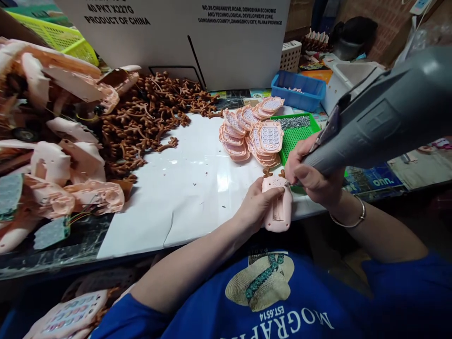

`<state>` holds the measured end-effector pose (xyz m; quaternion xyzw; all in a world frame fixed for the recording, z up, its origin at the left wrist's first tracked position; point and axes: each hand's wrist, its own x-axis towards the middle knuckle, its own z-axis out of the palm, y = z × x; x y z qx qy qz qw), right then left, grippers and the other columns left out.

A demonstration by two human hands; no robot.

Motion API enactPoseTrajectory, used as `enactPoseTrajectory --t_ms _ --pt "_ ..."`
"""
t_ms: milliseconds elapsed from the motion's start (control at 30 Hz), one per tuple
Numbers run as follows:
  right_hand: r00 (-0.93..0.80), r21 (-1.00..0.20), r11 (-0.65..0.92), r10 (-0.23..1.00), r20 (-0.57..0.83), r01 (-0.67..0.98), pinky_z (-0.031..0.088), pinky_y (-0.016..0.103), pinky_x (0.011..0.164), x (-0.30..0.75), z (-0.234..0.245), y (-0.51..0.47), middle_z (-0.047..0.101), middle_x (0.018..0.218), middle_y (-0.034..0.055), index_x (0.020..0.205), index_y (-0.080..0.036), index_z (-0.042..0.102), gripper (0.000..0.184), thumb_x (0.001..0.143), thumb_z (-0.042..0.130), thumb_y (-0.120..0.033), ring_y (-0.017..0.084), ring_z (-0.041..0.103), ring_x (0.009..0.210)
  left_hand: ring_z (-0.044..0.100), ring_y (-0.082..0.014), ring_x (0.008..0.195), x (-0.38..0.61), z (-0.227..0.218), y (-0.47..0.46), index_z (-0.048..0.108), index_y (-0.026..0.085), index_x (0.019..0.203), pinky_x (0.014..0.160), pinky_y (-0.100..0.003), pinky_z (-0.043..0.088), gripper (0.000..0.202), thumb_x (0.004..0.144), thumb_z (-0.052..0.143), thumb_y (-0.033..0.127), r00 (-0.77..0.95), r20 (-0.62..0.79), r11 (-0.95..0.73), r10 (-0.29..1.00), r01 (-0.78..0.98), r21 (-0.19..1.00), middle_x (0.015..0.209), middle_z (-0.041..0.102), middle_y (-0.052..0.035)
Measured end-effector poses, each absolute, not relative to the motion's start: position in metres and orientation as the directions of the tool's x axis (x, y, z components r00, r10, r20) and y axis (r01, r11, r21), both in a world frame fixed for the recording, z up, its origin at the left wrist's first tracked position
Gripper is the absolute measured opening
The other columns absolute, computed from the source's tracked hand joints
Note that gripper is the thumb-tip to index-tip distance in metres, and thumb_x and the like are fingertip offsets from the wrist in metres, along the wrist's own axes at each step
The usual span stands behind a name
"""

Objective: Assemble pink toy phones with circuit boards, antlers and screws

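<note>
A pink plastic toy phone [280, 214] with brown antlers lies back side up at the table's front edge. My left hand [257, 201] is closed around its left side, the thumb laid across its back above the long battery recess. In my right hand [314, 176] is a grey electric screwdriver [374, 113], tilted, its tip down at the upper right corner of the toy phone. My fingers hide most of the tip. Just behind sit stacked pink keypad covers [270, 136] and a green tray [296, 134] with a heap of small screws [294, 123].
Brown antler pieces [155, 108] are heaped at the back left. Pink half-shells [52, 165] with wires and boards pile up at far left. A blue bin [298, 92] and a large white carton [176, 42] stand behind. Finished-looking toy phones [70, 313] lie below the table, lower left.
</note>
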<state>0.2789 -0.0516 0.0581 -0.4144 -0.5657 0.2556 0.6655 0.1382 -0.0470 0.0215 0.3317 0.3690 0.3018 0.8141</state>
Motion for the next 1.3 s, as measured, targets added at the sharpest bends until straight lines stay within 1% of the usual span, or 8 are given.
enactPoseTrajectory --t_ms 100,300,433,600,733,1067,1200,1300 --pt "0.225 -0.826 0.554 0.796 0.563 0.107 0.054 0.038 0.054 0.279 0.054 -0.050 0.057 0.063 -0.0045 0.090 -0.033 0.059 0.035 0.072 0.078 -0.056 0.019 0.060 0.058 0.064 -0.0147 0.075 0.138 0.022 -0.047 0.059 0.017 0.101 0.071 -0.026 0.050 0.044 0.066 0.083 0.028 0.541 -0.396 0.592 0.742 -0.251 0.766 0.087 0.068 -0.0013" --pt "0.251 -0.836 0.548 0.814 0.523 -0.034 0.042 0.031 0.040 0.296 0.082 -0.054 0.052 0.057 -0.0095 0.100 -0.035 0.059 0.031 0.078 0.075 -0.048 0.013 0.047 0.040 0.064 -0.0139 0.071 0.136 0.026 -0.051 0.056 0.019 0.100 0.068 -0.026 0.052 0.047 0.064 0.085 0.028 0.512 -0.416 0.586 0.752 -0.229 0.777 0.086 0.069 0.0003" --pt "0.424 -0.749 0.635 0.635 0.646 0.190 0.043 0.032 0.042 0.338 0.087 -0.049 0.057 0.059 -0.0081 0.098 -0.032 0.067 0.029 0.074 0.080 -0.041 0.013 0.051 0.043 0.066 -0.0150 0.072 0.134 0.026 -0.049 0.055 0.020 0.101 0.072 -0.029 0.055 0.048 0.064 0.085 0.027 0.523 -0.447 0.616 0.725 -0.203 0.761 0.091 0.071 -0.0009" --pt "0.577 -0.762 0.548 0.516 0.633 0.346 0.040 0.036 0.046 0.384 0.059 -0.036 0.060 0.062 -0.0077 0.094 -0.035 0.064 0.028 0.074 0.081 -0.045 0.013 0.046 0.041 0.066 -0.0140 0.068 0.133 0.027 -0.047 0.055 0.020 0.102 0.069 -0.027 0.055 0.046 0.067 0.084 0.026 0.540 -0.459 0.625 0.706 -0.171 0.762 0.088 0.070 0.0000" --pt "0.585 -0.761 0.529 0.502 0.637 0.375 0.040 0.037 0.047 0.390 0.046 -0.034 0.056 0.060 -0.0083 0.096 -0.038 0.063 0.027 0.076 0.077 -0.048 0.015 0.047 0.041 0.066 -0.0138 0.068 0.132 0.028 -0.047 0.056 0.020 0.103 0.068 -0.027 0.055 0.047 0.066 0.085 0.026 0.546 -0.457 0.628 0.702 -0.172 0.759 0.088 0.071 -0.0005" --pt "0.582 -0.746 0.539 0.482 0.654 0.392 0.038 0.031 0.040 0.395 0.039 -0.029 0.053 0.060 -0.0086 0.093 -0.032 0.060 0.037 0.070 0.079 -0.054 0.012 0.048 0.038 0.066 -0.0167 0.074 0.121 0.026 -0.046 0.060 0.017 0.104 0.072 -0.028 0.053 0.045 0.067 0.083 0.028 0.637 -0.450 0.686 0.625 -0.176 0.706 0.092 0.071 -0.0044" --pt "0.602 -0.752 0.567 0.485 0.634 0.336 0.039 0.033 0.043 0.376 0.063 -0.034 0.054 0.060 -0.0073 0.094 -0.035 0.064 0.028 0.073 0.079 -0.044 0.013 0.047 0.042 0.066 -0.0175 0.079 0.115 0.021 -0.051 0.061 0.016 0.105 0.077 -0.029 0.052 0.043 0.070 0.082 0.027 0.668 -0.436 0.697 0.604 -0.176 0.695 0.094 0.071 -0.0056" --pt "0.582 -0.721 0.656 0.503 0.639 0.224 0.036 0.032 0.041 0.342 0.089 -0.042 0.050 0.055 -0.0068 0.092 -0.032 0.067 0.019 0.075 0.075 -0.036 0.012 0.045 0.041 0.067 -0.0180 0.080 0.114 0.019 -0.053 0.062 0.016 0.107 0.079 -0.030 0.051 0.043 0.070 0.082 0.027 0.676 -0.422 0.698 0.605 -0.195 0.689 0.095 0.071 -0.0060"
